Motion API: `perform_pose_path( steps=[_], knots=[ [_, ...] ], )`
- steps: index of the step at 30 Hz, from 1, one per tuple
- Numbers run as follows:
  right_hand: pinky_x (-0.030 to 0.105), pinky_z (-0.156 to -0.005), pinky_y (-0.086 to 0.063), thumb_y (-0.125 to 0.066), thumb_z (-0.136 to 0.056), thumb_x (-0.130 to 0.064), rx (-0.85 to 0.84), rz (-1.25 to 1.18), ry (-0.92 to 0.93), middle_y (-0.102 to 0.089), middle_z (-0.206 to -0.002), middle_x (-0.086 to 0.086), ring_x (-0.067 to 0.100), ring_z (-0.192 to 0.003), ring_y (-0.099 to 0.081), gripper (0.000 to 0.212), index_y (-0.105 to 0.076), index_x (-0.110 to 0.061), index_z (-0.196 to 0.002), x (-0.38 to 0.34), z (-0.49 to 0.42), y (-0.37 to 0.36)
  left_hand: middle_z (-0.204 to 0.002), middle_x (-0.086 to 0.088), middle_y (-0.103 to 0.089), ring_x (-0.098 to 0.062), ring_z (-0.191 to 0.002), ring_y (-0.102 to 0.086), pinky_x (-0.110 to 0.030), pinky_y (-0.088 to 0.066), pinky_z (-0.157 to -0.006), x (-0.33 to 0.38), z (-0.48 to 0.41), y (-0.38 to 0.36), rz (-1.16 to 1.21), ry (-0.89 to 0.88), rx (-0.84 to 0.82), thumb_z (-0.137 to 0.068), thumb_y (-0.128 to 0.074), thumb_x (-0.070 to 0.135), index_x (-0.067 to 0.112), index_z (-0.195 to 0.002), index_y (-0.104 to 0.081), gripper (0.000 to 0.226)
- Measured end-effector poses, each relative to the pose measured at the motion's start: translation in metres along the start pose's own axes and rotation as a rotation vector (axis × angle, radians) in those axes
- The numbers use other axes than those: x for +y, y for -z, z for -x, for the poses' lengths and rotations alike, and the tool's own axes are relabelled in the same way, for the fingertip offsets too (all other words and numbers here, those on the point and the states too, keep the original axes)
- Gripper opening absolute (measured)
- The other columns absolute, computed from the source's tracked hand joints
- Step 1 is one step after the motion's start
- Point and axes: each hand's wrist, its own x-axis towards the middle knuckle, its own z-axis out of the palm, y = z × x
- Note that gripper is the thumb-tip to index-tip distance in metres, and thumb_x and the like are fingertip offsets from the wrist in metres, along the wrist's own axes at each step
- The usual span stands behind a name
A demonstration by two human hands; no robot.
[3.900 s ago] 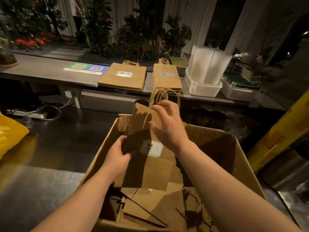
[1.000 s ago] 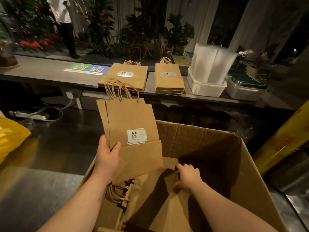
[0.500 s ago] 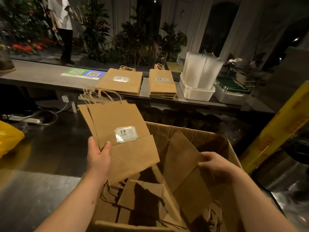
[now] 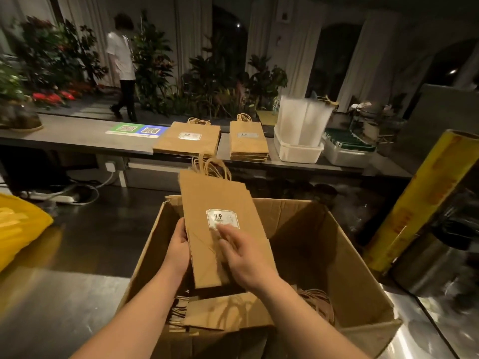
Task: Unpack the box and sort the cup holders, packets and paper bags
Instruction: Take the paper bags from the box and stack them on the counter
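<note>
The person stands at a dark, glossy desk (image 4: 77, 255) in a dim room, with an open cardboard box (image 4: 324, 255) directly in front. Above the box, both hands meet on a bundle of flat paper bags (image 4: 215, 198) held upright, twine handles at the top and a white "9.9" label facing the camera. The left hand (image 4: 178, 248) has its grip closed on the bundle's left edge, fingers wrapped behind. The right hand (image 4: 242, 251) lies against the front face just below the label, fingers spread and somewhat blurred (whether they clamp the bundle or only rest on it cannot be told). More folded bags (image 4: 228, 314) lie at the bottom of the box, their handles tangled at the sides.

Across a gap, a long grey counter (image 4: 77, 133) runs along the far side. On it lie two neat bag stacks, a wider stack (image 4: 188, 139) and a narrower stack (image 4: 247, 143) just to its right, well apart from the box. Next along is a white tub (image 4: 298, 151) holding upright translucent sleeves, then a tray of green items (image 4: 347, 149). A green and blue QR sign (image 4: 136, 130) lies left of the stacks. Behind the counter stand leafy plants (image 4: 212, 81) and red flowers (image 4: 51, 97), and another person (image 4: 121, 66) is among them. A yellow roll (image 4: 420, 198) leans at the right, and a yellow bag (image 4: 18, 226) sits at the left edge.
</note>
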Motion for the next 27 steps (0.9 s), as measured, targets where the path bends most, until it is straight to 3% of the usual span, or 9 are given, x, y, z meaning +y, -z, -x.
perform_pose_path(
  steps=[1,3,6,10,12,14,18,22,27],
  knots=[
    [0.042,-0.120,-0.035,-0.061,-0.101,-0.040,0.138,0.084,-0.007,-0.046,-0.145,-0.017,0.003,-0.135,-0.037,0.044,-0.052,-0.035,-0.143,0.009,-0.004,0.002,-0.111,-0.008,-0.068,-0.022,-0.098,-0.067,-0.032,-0.053,-0.078,0.002,0.002,0.005,0.043,-0.004,-0.004,-0.101,-0.061,0.017,0.022,-0.123,-0.056,0.023],
    [0.049,-0.122,-0.030,-0.077,-0.084,-0.053,0.352,0.192,-0.165,-0.033,-0.156,-0.008,0.015,-0.145,-0.026,0.076,-0.042,-0.035,-0.149,0.024,-0.008,0.010,-0.109,-0.007,-0.073,-0.025,-0.100,-0.072,-0.038,-0.056,-0.083,0.003,0.007,0.013,0.045,-0.015,-0.028,-0.087,-0.072,0.034,0.028,-0.123,-0.057,0.039],
    [0.056,-0.119,-0.034,-0.092,-0.065,-0.053,0.286,-0.194,-0.475,-0.024,-0.165,0.002,0.031,-0.150,-0.029,0.127,-0.014,-0.028,-0.162,0.037,-0.016,0.019,-0.107,-0.004,-0.077,-0.025,-0.102,-0.074,-0.042,-0.059,-0.085,0.000,0.011,0.020,0.008,-0.026,-0.056,-0.082,-0.069,0.037,0.028,-0.132,-0.056,0.053],
    [0.047,-0.099,-0.055,-0.090,-0.066,-0.040,0.086,-0.574,-0.563,-0.074,-0.118,0.005,0.026,-0.111,-0.069,0.083,-0.058,-0.012,-0.136,0.059,-0.018,0.030,-0.115,0.002,-0.075,-0.021,-0.110,-0.071,-0.044,-0.055,-0.093,0.002,0.013,0.020,-0.050,-0.004,-0.085,-0.104,-0.052,0.035,0.031,-0.132,-0.057,0.029],
    [0.046,-0.095,-0.058,-0.088,-0.076,-0.027,0.125,-0.598,-0.549,-0.075,-0.113,0.006,0.025,-0.106,-0.071,0.062,-0.060,-0.014,-0.129,0.065,-0.021,0.024,-0.124,-0.003,-0.072,-0.026,-0.116,-0.069,-0.052,-0.053,-0.099,0.005,0.014,0.026,-0.010,0.062,-0.135,-0.106,-0.036,0.052,0.028,-0.135,-0.057,0.043],
    [0.041,-0.088,-0.060,-0.085,-0.082,-0.020,0.187,-0.600,-0.492,-0.072,-0.114,0.006,0.025,-0.104,-0.070,0.054,-0.056,-0.018,-0.128,0.059,-0.025,0.017,-0.129,-0.006,-0.069,-0.028,-0.115,-0.069,-0.054,-0.056,-0.096,0.014,0.014,0.030,-0.053,0.066,-0.162,-0.102,-0.044,0.058,0.028,-0.136,-0.054,0.047],
    [0.028,-0.079,-0.057,-0.083,-0.085,-0.020,0.282,-0.593,-0.236,-0.066,-0.118,-0.002,0.017,-0.107,-0.066,0.055,-0.049,-0.028,-0.126,0.015,-0.035,0.006,-0.120,0.015,-0.062,-0.011,-0.110,-0.061,-0.041,-0.054,-0.087,0.045,0.002,0.052,-0.420,-0.131,0.038,-0.102,-0.062,0.030,0.039,-0.131,-0.044,0.035],
    [0.038,-0.089,-0.062,-0.083,-0.086,-0.025,0.284,-0.659,0.064,-0.064,-0.126,-0.007,0.016,-0.115,-0.066,0.062,-0.045,-0.034,-0.134,-0.042,-0.053,-0.007,-0.115,0.021,-0.059,-0.002,-0.105,-0.059,-0.029,-0.048,-0.085,0.085,-0.006,0.086,-0.479,-0.379,0.209,-0.102,-0.061,0.029,0.043,-0.125,-0.041,0.033],
    [0.044,-0.097,-0.058,-0.075,-0.093,-0.030,0.193,-0.630,0.161,-0.066,-0.126,-0.008,0.015,-0.119,-0.065,0.047,-0.051,-0.032,-0.133,-0.053,-0.061,-0.052,-0.127,0.006,-0.060,-0.021,-0.117,-0.059,-0.050,-0.052,-0.101,0.072,-0.003,0.128,-0.522,-0.325,0.344,-0.104,-0.057,0.032,0.036,-0.136,-0.037,0.038]
  ],
)
